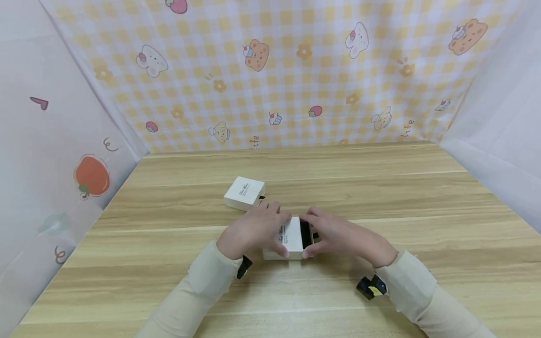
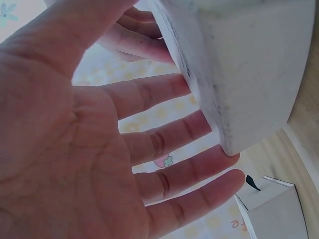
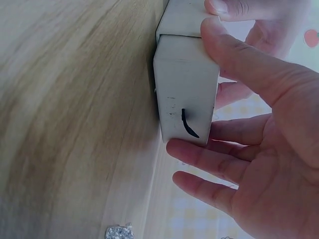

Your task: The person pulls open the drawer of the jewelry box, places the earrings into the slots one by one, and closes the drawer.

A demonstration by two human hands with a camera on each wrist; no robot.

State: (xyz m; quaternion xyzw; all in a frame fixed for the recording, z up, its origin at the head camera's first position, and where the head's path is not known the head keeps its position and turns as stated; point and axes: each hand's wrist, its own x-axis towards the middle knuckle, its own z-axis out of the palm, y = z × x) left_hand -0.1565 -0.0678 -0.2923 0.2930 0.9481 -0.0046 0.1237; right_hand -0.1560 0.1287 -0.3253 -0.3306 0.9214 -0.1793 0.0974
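A white drawer-style box (image 1: pixel 292 237) with dark lettering lies on the table in front of the person. Its inner tray is slid partly out to the right, and a black strip of the inside (image 1: pixel 306 234) shows. Thumb in front and fingers behind, the left hand (image 1: pixel 258 230) grips the outer sleeve. The right hand (image 1: pixel 338 234) pinches the tray end between thumb and fingers. A black ribbon tab (image 3: pixel 188 124) sticks out of the tray's end face in the right wrist view. Both thumbs are close together where sleeve and tray meet.
A second white box (image 1: pixel 245 191) with similar lettering and a black tab sits behind the left hand. The wood-grain table (image 1: pixel 401 188) ends at a yellow checked cloth (image 1: pixel 287 84). A small silvery, glittery thing (image 3: pixel 119 232) shows in the right wrist view.
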